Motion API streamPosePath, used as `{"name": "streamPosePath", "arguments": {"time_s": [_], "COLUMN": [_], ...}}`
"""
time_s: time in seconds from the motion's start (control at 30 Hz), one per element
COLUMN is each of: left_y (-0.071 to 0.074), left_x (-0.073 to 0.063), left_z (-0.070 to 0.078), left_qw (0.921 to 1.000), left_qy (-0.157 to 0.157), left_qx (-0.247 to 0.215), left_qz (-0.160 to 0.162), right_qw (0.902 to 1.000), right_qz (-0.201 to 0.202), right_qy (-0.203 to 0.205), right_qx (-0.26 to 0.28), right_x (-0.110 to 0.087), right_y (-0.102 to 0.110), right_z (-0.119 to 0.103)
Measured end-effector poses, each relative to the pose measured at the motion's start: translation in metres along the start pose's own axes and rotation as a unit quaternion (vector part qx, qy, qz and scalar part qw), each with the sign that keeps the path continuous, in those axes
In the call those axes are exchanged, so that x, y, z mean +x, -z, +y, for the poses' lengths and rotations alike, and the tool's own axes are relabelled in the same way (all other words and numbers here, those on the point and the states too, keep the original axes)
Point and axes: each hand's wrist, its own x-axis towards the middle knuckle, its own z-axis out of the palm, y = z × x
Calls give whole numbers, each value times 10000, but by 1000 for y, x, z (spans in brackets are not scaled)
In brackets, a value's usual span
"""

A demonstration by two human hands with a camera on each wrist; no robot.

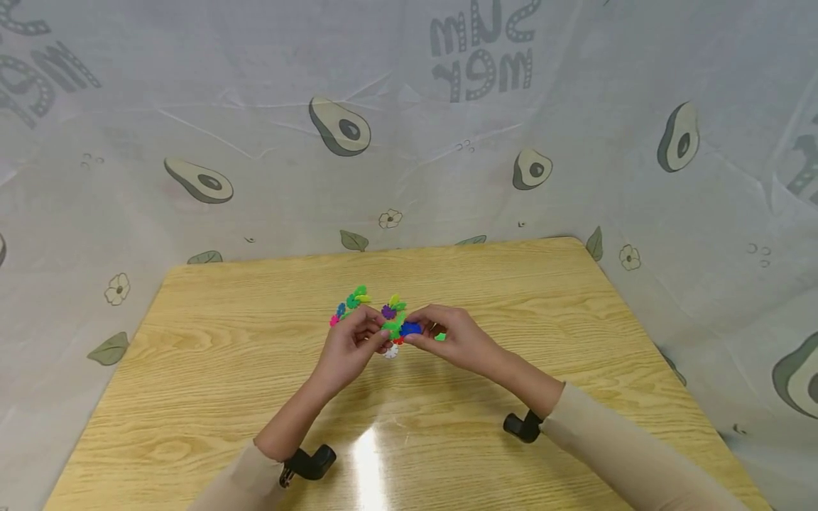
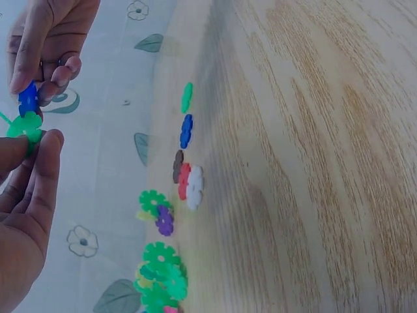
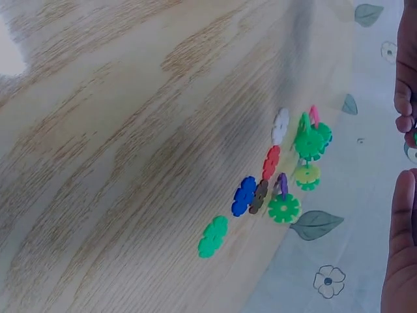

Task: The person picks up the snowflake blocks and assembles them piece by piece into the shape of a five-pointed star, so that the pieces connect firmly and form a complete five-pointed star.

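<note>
My left hand [image 1: 347, 345] pinches a green notched plastic disc [image 2: 25, 126] between thumb and fingers. My right hand [image 1: 456, 339] pinches a blue notched disc [image 2: 28, 99] by its edge. Above the table the two discs meet edge to edge in the left wrist view; whether they are locked together I cannot tell. Both hands show only partly at the right edge of the right wrist view, where the held pieces are mostly hidden.
Loose discs lie on the wooden table [image 1: 224, 369]: white [image 3: 280, 126], red [image 3: 271, 162], brown [image 3: 258, 197], blue [image 3: 244, 196] and green [image 3: 213, 237]. Beyond them are a small joined cluster [image 2: 154, 202] with a purple disc and a larger, mostly green cluster [image 2: 159, 274]. A patterned curtain [image 1: 275, 142] hangs behind.
</note>
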Motion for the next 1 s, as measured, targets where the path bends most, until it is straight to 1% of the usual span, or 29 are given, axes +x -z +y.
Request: {"name": "streamPosePath", "arguments": {"time_s": [0.1, 0.3, 0.4, 0.5, 0.57, 0.7, 0.83, 0.9, 1.0], "left_y": [1, 1, 1, 0, -1, -1, 1, 3, 7], "left_x": [1, 0, 0, 1, 2, 4, 6, 6, 5], "left_z": [0, 2, 2, 2, 2, 1, 2, 3, 5], "left_qw": [9999, 9997, 9996, 9996, 9997, 9997, 9967, 9943, 9910], "left_qy": [-76, -43, -85, -112, -50, 234, 607, 728, 840], "left_qx": [109, 170, 251, 264, 242, 25, -474, -723, -989], "left_qz": [-28, -141, -126, -69, -17, 92, 240, 292, 321], "right_qw": [9999, 9979, 9971, 9970, 9968, 9970, 9967, 9966, 9953], "right_qz": [-75, -250, -281, -248, -229, -139, 110, 258, 320], "right_qy": [-56, -208, -231, -305, -358, -349, -244, -363, -840], "right_qx": [128, 560, 675, 674, 672, 677, 763, 694, 350], "right_x": [1, 3, 4, 5, 6, 8, 7, 5, 0], "right_y": [0, -4, -5, -6, -5, -1, 4, 7, 12], "right_z": [1, 2, 2, 1, 0, 3, 17, 28, 44]}}
